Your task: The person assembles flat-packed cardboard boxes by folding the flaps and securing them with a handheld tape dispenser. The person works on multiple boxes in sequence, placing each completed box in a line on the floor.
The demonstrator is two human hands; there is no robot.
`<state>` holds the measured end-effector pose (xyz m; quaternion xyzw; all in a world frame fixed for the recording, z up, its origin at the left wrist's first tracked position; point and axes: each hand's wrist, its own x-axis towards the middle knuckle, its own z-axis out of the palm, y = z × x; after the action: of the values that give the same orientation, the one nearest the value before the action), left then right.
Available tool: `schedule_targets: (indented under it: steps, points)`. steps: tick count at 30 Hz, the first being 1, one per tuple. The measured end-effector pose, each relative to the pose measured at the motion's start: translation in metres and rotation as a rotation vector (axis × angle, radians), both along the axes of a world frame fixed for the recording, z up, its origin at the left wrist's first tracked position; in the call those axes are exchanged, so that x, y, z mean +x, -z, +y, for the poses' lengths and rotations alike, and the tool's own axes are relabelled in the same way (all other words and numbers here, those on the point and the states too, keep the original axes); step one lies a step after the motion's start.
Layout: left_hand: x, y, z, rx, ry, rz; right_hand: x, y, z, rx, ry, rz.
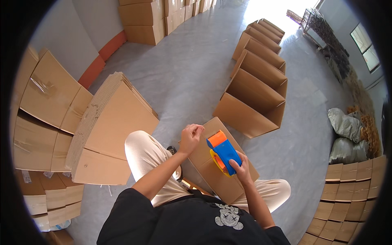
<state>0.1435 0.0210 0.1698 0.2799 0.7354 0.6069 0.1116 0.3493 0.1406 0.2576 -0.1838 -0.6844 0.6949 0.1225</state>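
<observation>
A brown cardboard box [201, 158] lies between my knees, its top face turned up toward me. My right hand [242, 169] is wrapped round the near end of a blue tape dispenser [227, 152] with an orange front and a yellow rim. The dispenser is over the box's top; I cannot tell whether it touches. Beside the box's far left edge is my left hand [192, 138], its fingers drawn together in a pinch. Whatever those fingers hold, if anything, is too small to make out.
Open-topped cardboard boxes [250, 116] stand in a row ahead to the right. Flattened cartons [118, 126] lean in a stack by my left knee. Closed cartons [53, 94] rise at the left, with more cartons [347, 192] at the lower right. White sacks [345, 126] lie along the right wall.
</observation>
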Motion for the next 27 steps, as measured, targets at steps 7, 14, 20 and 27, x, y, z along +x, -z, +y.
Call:
schedule_targets:
  steps: [7, 14, 20, 27]
  points:
    - [0.005, -0.013, 0.005, 0.136, 0.313, -1.287, -0.004, -0.004, 0.0, -0.025, -0.027, -0.04]
    - [-0.057, 0.011, 0.023, -0.105, 0.217, -0.494, -0.011, -0.006, 0.002, 0.17, -0.012, -0.208]
    - [-0.142, 0.079, 0.018, -0.358, -0.001, -0.306, 0.041, -0.009, 0.013, 0.05, -0.047, -0.384]
    - [-0.091, 0.166, 0.033, -0.573, 0.364, -0.747, 0.048, 0.0, 0.014, 0.049, 0.014, -0.38]
